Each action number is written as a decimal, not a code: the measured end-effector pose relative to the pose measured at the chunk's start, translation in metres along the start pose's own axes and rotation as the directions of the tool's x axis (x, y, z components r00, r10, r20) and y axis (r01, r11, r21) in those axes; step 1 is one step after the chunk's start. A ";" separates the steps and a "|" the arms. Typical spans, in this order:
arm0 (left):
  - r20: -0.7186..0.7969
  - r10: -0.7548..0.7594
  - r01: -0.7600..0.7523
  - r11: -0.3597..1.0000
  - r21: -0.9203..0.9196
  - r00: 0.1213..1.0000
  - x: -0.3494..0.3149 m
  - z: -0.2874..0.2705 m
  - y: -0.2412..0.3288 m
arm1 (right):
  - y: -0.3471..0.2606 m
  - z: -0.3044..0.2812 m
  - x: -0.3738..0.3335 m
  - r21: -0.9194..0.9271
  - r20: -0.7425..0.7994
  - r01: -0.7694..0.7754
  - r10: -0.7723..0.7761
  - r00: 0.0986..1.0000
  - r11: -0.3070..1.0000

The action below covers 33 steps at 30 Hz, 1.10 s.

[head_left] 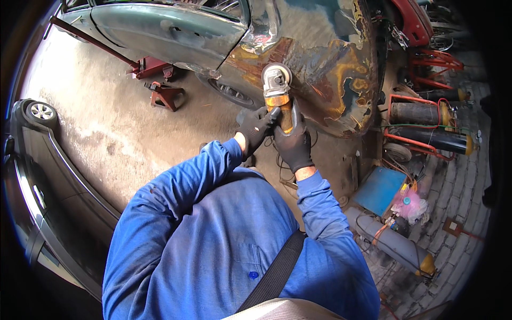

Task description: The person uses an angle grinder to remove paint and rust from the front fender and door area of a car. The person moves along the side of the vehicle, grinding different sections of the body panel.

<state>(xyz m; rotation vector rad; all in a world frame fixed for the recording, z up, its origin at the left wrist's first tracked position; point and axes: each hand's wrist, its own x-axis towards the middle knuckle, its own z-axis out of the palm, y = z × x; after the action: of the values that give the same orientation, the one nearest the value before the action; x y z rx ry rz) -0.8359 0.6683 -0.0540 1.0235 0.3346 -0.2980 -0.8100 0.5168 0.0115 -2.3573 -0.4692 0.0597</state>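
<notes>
Both my hands, in dark work gloves, grip a yellow and silver angle grinder (277,96). My left hand (257,129) is wrapped round the left side of its body, close to the rear. Around the right side closes my right hand (294,141). The grinder's round disc (286,69) lies against or very close to the rear side panel of a green car (325,80); contact cannot be told exactly. Patches of rust, bare metal and old paint mark that panel. A few orange streaks like sparks show near the disc.
A red floor jack (152,68) and a red jack stand (164,97) are by the green car. A dark car (58,186) stands at left. Gas cylinders (421,113) on a red cart, a blue box (380,190) and a grey cylinder (389,239) line the right. Cable lies below my hands.
</notes>
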 end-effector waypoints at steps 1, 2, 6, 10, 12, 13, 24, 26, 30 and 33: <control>-0.011 0.055 -0.055 0.997 0.047 0.998 0.000 0.000 0.001 | -0.002 0.000 0.001 0.005 -0.017 0.028 -0.028 0.999 1.000; -0.030 0.091 -0.089 0.992 0.085 0.995 0.000 0.000 0.003 | -0.005 -0.001 0.002 0.007 -0.021 0.020 -0.019 1.000 1.000; -0.033 0.156 -0.155 0.987 0.038 0.987 0.005 0.005 0.023 | -0.016 -0.006 0.013 0.046 -0.088 0.054 -0.050 0.995 0.997; -0.030 0.157 -0.153 0.983 0.099 0.987 -0.003 0.010 0.049 | -0.029 -0.011 0.020 0.066 -0.118 0.049 -0.041 0.992 0.997; -0.053 0.127 -0.116 0.979 0.169 0.990 -0.007 0.012 0.059 | -0.033 -0.013 0.023 0.054 -0.095 0.016 -0.011 0.995 0.998; -0.033 0.152 -0.147 0.981 0.126 0.988 -0.008 0.013 0.063 | -0.034 -0.013 0.024 0.050 -0.111 0.038 -0.033 0.993 0.998; -0.022 0.119 -0.114 0.982 0.153 0.993 -0.008 0.010 0.074 | -0.041 -0.015 0.026 0.165 -0.065 -0.015 0.026 0.998 0.986; -0.001 0.172 -0.171 0.982 0.077 0.985 -0.007 0.011 0.073 | -0.041 -0.015 0.027 0.174 -0.070 -0.013 0.025 0.997 0.985; 0.021 0.188 -0.189 0.981 0.046 0.982 -0.005 0.009 0.072 | -0.039 -0.013 0.027 0.144 -0.075 -0.017 0.028 0.997 0.989; -0.039 0.006 -0.001 0.991 0.133 0.999 -0.007 0.006 0.068 | -0.038 -0.010 0.023 0.174 -0.064 -0.017 0.029 0.998 0.985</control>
<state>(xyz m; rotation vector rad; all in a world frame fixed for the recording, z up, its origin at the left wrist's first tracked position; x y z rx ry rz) -0.8147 0.6970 0.0046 1.1618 0.3521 -0.3000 -0.7986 0.5440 0.0470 -2.1870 -0.3885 0.0310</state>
